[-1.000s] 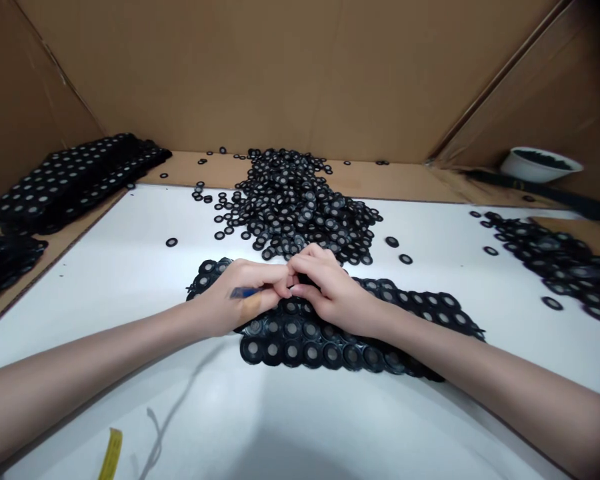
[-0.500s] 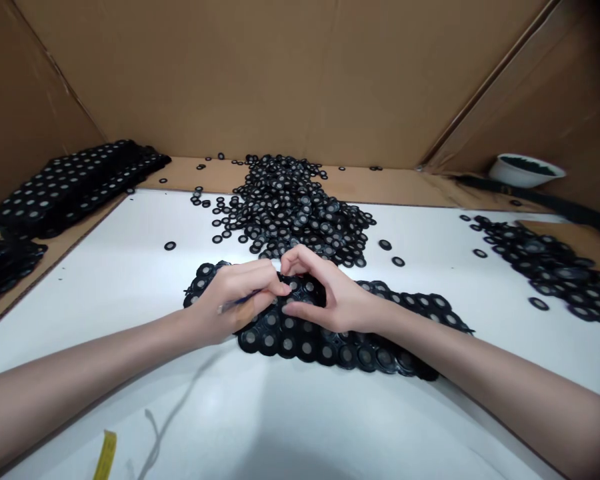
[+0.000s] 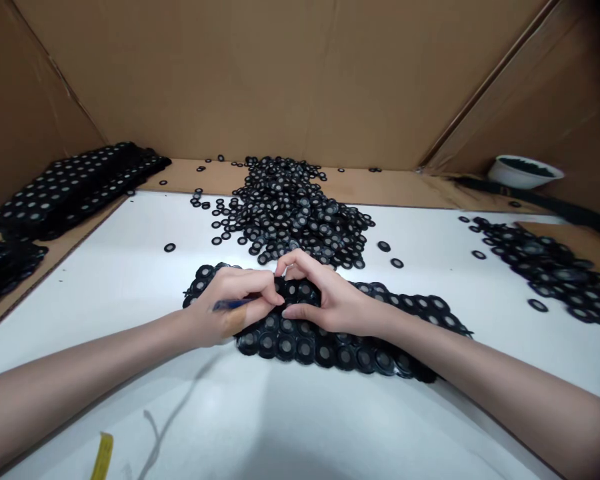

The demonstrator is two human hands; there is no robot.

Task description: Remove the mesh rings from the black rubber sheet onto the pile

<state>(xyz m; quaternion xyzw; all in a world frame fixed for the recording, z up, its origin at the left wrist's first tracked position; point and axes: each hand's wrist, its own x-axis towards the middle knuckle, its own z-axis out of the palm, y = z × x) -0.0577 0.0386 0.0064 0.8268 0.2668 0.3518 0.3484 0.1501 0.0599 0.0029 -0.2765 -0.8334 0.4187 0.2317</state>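
A joined sheet of black rubber rings (image 3: 325,357) with grey centres lies across the white tabletop. Over its left part, my left hand (image 3: 237,300) is closed around a thin dark blue pen-like tool (image 3: 230,305); its tip is hidden among the fingers. My right hand (image 3: 330,297) arches over the sheet just beside it, fingers curled at the far edge and thumb on the rings, gripping the sheet between them. The fingertips of both hands nearly meet. A beige patch of tape (image 3: 234,321) sits on my left hand.
Behind the hands rises a heap of loose black rings (image 3: 300,210). More ring sheets (image 3: 70,187) are stacked at left, and ring pieces (image 3: 545,267) lie at right near a white bowl (image 3: 525,172). Cardboard walls (image 3: 280,80) enclose the table. A yellow tape strip (image 3: 103,457) is at front.
My left hand and the blue tool have turned slightly, showing more of the tool. The right index finger has shifted a little to the left, towards the left hand.
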